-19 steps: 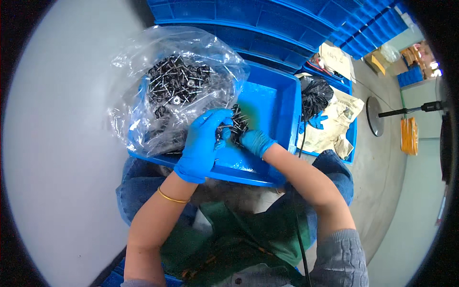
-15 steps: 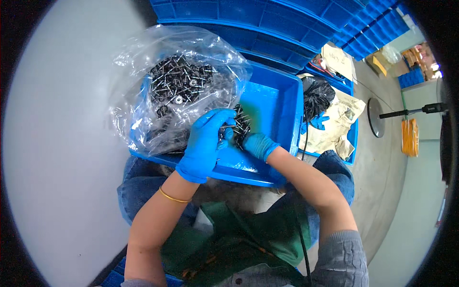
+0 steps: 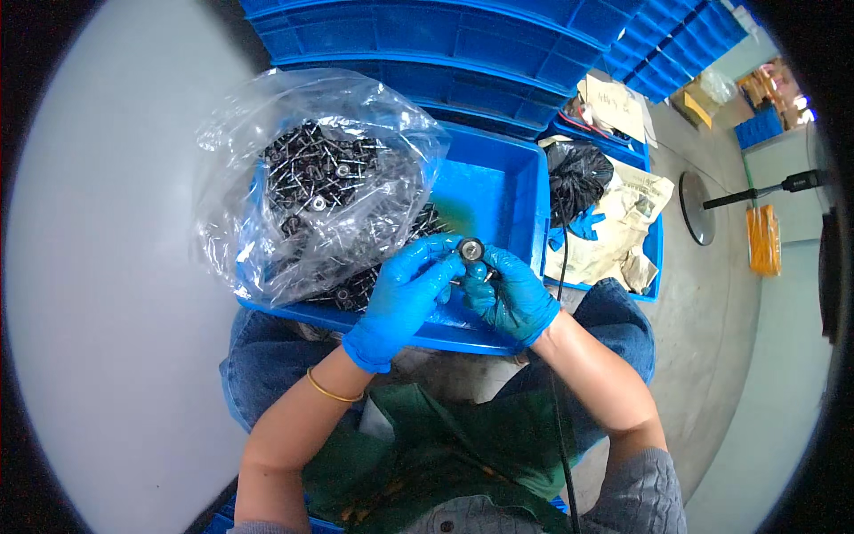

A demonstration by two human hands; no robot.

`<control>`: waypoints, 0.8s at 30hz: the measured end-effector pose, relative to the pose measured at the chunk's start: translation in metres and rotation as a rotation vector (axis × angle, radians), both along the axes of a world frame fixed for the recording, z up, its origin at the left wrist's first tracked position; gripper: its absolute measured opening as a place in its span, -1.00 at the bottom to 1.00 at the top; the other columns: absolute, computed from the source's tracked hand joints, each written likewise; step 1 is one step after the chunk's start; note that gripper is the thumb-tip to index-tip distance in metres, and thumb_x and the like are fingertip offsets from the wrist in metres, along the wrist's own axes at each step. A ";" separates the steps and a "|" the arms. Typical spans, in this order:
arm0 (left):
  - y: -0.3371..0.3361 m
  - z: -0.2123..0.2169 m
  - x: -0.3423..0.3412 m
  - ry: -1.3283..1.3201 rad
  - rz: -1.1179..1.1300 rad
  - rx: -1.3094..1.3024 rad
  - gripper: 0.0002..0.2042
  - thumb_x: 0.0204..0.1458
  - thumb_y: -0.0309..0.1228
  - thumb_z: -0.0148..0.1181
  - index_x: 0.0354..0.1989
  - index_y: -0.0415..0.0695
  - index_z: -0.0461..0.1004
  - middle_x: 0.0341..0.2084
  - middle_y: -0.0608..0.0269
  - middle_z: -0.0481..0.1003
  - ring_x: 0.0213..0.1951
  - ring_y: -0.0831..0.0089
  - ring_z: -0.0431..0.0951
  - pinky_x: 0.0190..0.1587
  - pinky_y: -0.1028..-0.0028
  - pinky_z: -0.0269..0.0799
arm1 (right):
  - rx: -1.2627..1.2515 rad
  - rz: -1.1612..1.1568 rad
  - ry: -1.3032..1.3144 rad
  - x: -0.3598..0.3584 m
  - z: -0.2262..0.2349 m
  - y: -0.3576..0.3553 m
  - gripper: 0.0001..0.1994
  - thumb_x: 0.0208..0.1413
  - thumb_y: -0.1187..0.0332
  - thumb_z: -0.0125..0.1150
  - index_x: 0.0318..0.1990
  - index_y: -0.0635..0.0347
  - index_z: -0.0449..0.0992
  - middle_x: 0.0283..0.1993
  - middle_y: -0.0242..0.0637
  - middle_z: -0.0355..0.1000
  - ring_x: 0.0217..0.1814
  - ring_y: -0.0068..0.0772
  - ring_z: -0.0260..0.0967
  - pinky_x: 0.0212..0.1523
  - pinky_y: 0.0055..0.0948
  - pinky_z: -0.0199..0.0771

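Over the near part of a blue tub, my two blue-gloved hands meet. Between their fingertips is a small black part with a round metal face, its face turned up. My left hand pinches it from the left, and my right hand closes on it from the right. Thin metal pins show between the fingers; whether they belong to this part I cannot tell. Behind my left hand lies a pile of black parts with metal pins. More such parts fill a clear plastic bag in the tub's left side.
Stacked blue crates rise just behind the tub. To the right, a blue crate holds a black plastic bag, a blue glove and crumpled brown paper. A black cable hangs by my right arm.
My right hand has come up from the pile to meet my left. The round-faced part now shows between their fingertips. The view has shifted slightly.
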State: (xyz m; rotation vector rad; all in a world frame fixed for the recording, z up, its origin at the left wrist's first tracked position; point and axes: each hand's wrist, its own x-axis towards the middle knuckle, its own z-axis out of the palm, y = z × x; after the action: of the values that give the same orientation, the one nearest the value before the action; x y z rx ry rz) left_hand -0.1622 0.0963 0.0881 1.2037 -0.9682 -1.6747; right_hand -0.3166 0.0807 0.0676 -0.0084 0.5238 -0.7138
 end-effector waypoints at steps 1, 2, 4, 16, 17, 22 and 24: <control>0.001 0.001 -0.002 0.008 0.008 -0.020 -0.79 -0.07 -0.49 0.00 -0.21 -0.14 0.36 -0.54 0.39 0.39 -0.58 0.74 0.25 -0.59 0.75 0.16 | 0.061 -0.014 0.023 0.003 0.004 0.000 -0.80 0.04 0.33 -0.11 -0.21 0.22 0.27 -0.51 -0.37 0.26 -0.58 -0.68 0.23 -0.63 -0.77 0.27; 0.001 0.002 -0.001 -0.028 0.008 -0.047 -0.78 -0.11 -0.52 0.06 -0.22 -0.15 0.37 -0.51 0.39 0.39 -0.58 0.74 0.25 -0.56 0.73 0.18 | 0.060 -0.012 0.002 0.006 0.005 0.001 -0.80 0.04 0.33 -0.11 -0.21 0.22 0.27 -0.52 -0.37 0.27 -0.58 -0.68 0.22 -0.64 -0.77 0.27; 0.000 0.000 0.002 -0.047 0.003 -0.072 -0.76 -0.14 -0.54 0.08 -0.23 -0.15 0.38 -0.49 0.38 0.40 -0.54 0.73 0.29 -0.53 0.73 0.21 | 0.051 -0.002 -0.040 0.009 0.007 0.003 -0.79 0.04 0.32 -0.11 -0.21 0.22 0.27 -0.52 -0.37 0.27 -0.60 -0.68 0.22 -0.66 -0.77 0.28; 0.001 0.001 0.007 -0.139 -0.023 -0.075 -0.86 -0.12 -0.50 0.08 -0.34 -0.18 0.41 -0.50 0.36 0.44 -0.49 0.70 0.37 -0.49 0.69 0.29 | 0.048 -0.004 -0.035 0.012 -0.001 0.007 -0.85 0.04 0.36 -0.11 -0.29 0.22 0.28 -0.55 -0.37 0.30 -0.66 -0.69 0.25 -0.69 -0.80 0.32; 0.001 0.003 0.008 -0.111 -0.021 0.000 -0.87 -0.11 -0.49 0.07 -0.35 -0.18 0.41 -0.51 0.36 0.44 -0.50 0.70 0.37 -0.49 0.69 0.29 | 0.072 0.002 -0.001 0.013 0.002 0.007 -0.86 0.05 0.35 -0.11 -0.29 0.21 0.29 -0.55 -0.38 0.29 -0.66 -0.69 0.24 -0.70 -0.79 0.30; -0.003 -0.009 0.011 -0.208 -0.085 -0.119 -0.89 -0.07 -0.44 0.03 -0.39 -0.16 0.42 -0.58 0.38 0.42 -0.57 0.72 0.35 -0.56 0.73 0.25 | 0.027 0.054 0.199 0.018 -0.005 0.011 -0.86 0.05 0.33 -0.13 -0.32 0.17 0.30 -0.58 -0.41 0.28 -0.70 -0.70 0.20 -0.76 -0.78 0.22; -0.005 -0.007 0.012 -0.225 -0.125 -0.113 -0.89 -0.06 -0.43 0.02 -0.40 -0.17 0.42 -0.60 0.38 0.42 -0.59 0.72 0.34 -0.58 0.74 0.24 | 0.026 0.064 0.209 0.017 -0.006 0.011 -0.87 0.05 0.33 -0.13 -0.33 0.16 0.30 -0.59 -0.42 0.27 -0.70 -0.70 0.19 -0.77 -0.78 0.19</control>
State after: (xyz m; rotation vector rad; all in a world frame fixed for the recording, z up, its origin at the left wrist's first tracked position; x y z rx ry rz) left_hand -0.1507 0.0915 0.0806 1.2976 -1.2818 -1.5795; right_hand -0.2999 0.0915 0.0613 -0.0754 0.7301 -0.6471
